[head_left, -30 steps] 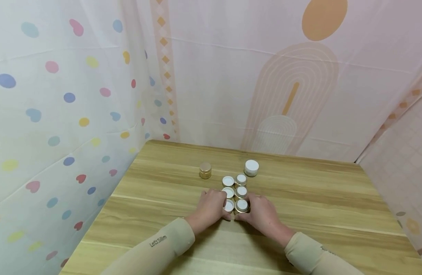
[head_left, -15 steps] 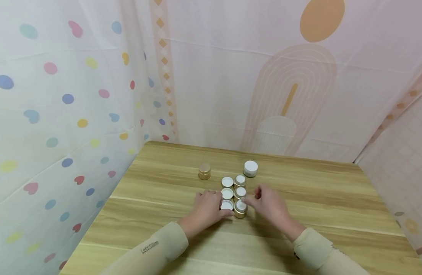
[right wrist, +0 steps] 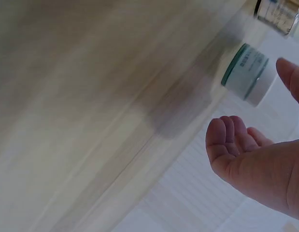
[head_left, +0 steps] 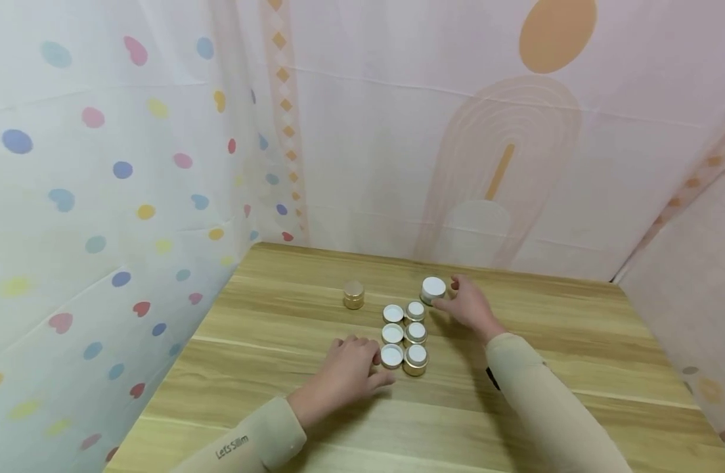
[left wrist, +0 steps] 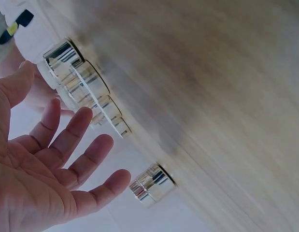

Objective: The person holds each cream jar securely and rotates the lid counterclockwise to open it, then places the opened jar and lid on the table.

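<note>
My right hand [head_left: 470,307] reaches to the white jar [head_left: 433,290] at the back, thumb and fingers apart. In the right wrist view the jar [right wrist: 247,75] stands just beyond the thumb and curved fingers, a gap still showing. Nearer me, my left hand [head_left: 347,369] hovers beside a column of gold-rimmed lids [head_left: 392,356], white insides facing up. Its fingers are spread and hold nothing in the left wrist view. Right of the lids stands a column of lidless gold jars [head_left: 416,365] with white tops, close against them.
A closed gold jar [head_left: 353,295] stands alone behind and left of the lids. All stand on a wood-grain table [head_left: 268,315]. A patterned curtain [head_left: 362,131] hangs behind the table's back edge, with a dotted one [head_left: 102,217] at the left.
My right hand has left the front gold jar and moved back to the white jar. My left hand has drawn slightly away from the lids, leaving the front lid in full view.
</note>
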The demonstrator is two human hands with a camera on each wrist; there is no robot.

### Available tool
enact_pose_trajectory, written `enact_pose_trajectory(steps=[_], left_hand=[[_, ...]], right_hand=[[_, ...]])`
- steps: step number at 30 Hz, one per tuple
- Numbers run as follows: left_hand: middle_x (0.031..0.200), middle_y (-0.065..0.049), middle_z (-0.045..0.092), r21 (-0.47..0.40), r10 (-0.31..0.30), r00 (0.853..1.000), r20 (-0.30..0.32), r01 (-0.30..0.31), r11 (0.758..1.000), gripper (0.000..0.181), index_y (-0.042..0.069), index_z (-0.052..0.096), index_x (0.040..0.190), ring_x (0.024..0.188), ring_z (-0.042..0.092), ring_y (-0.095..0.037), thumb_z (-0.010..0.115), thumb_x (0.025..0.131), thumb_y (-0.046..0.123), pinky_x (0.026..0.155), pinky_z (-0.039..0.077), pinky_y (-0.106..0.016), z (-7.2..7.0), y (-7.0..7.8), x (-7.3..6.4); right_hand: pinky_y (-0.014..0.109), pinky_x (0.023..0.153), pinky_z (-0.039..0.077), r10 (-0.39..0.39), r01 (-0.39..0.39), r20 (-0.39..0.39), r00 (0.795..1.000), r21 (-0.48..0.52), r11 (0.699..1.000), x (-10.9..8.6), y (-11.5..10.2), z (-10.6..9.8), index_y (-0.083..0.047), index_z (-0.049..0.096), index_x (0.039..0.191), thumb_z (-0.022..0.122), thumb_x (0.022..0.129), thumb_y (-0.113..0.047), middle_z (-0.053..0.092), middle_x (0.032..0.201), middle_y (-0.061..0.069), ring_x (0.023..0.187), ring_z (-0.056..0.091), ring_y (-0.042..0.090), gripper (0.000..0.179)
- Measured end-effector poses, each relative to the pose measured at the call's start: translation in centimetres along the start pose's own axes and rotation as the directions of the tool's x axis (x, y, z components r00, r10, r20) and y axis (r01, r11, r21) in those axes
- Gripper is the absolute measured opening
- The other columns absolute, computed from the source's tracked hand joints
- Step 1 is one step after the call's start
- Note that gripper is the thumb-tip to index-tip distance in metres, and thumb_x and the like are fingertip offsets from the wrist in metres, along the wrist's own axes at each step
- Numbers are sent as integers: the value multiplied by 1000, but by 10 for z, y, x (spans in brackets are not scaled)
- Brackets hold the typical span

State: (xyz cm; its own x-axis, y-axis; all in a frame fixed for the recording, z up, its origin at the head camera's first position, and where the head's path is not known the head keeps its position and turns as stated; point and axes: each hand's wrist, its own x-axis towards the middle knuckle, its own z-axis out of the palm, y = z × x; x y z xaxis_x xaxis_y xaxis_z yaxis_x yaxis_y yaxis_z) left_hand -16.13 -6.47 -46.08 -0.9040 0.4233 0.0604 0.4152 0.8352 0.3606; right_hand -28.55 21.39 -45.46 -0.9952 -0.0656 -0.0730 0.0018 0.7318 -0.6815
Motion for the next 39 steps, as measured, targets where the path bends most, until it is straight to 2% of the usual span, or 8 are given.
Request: enact_pose_trajectory(steps=[5, 12, 19, 24, 28, 33, 39], left_hand=[[83, 6, 60, -8, 12, 1000, -2, -12, 1000, 39, 17, 63, 93, 89, 55, -18, 82, 91, 50, 92, 47, -51, 1, -1, -5], [83, 7, 60, 2, 20, 1000, -4, -20, 1000, 38, 18, 62, 89, 90, 56, -18, 83, 90, 50, 93, 47, -51, 3, -4, -7], [86, 6, 62, 0, 37, 999, -8, -37, 999, 38, 18, 63, 88, 93, 59, -20, 84, 90, 49, 94, 47, -51, 4, -1, -8], [85, 6, 61, -2, 38, 999, -17, -38, 999, 38, 17, 63, 89, 92, 58, -20, 83, 90, 49, 96, 47, -52, 5, 0, -6], [88, 5, 64, -10, 47, 999, -18, -47, 999, 36, 17, 65, 90, 95, 60, -21, 83, 90, 49, 98, 47, -54, 5, 1, -6], [100, 0, 73, -11, 48, 999, -21, -48, 999, 35, 17, 69, 99, 102, 63, -24, 83, 91, 48, 102, 47, -55, 5, -1, -8], [110, -4, 77, -15, 40, 998, -41, -41, 999, 38, 18, 71, 112, 112, 66, -29, 83, 91, 47, 106, 46, -58, 4, -5, -8]], right_hand=[[58, 120, 44, -41, 41, 10, 999, -38, 998, 16, -1, 6, 14, 40, 155, 81, 93, -30, 55, 150, 36, 141, 54, 50, 86], [55, 108, 52, -88, 84, -37, 995, -87, 993, 23, 2, 19, 7, 61, 137, 85, 89, -28, 69, 132, 28, 121, 65, 42, 64], [53, 103, 54, -49, 47, -85, 995, -33, 998, 17, 12, 15, 6, 63, 136, 86, 83, -25, 70, 129, 27, 114, 66, 40, 66], [48, 98, 54, -66, 63, -112, 992, -28, 998, 0, 29, -2, 3, 65, 135, 86, 81, -22, 72, 125, 24, 112, 67, 36, 63], [44, 100, 53, -81, 80, -83, 993, -13, 997, -21, 42, -16, 2, 65, 134, 86, 85, -22, 72, 126, 22, 116, 67, 35, 58], [49, 99, 57, -125, 124, -39, 991, -8, 992, -52, 47, -28, 3, 61, 144, 88, 87, -25, 71, 130, 24, 119, 68, 38, 69], [38, 85, 60, -192, 188, -68, 979, -55, 981, -82, 47, -29, 4, 64, 128, 93, 82, -29, 75, 117, 18, 105, 74, 32, 64]])
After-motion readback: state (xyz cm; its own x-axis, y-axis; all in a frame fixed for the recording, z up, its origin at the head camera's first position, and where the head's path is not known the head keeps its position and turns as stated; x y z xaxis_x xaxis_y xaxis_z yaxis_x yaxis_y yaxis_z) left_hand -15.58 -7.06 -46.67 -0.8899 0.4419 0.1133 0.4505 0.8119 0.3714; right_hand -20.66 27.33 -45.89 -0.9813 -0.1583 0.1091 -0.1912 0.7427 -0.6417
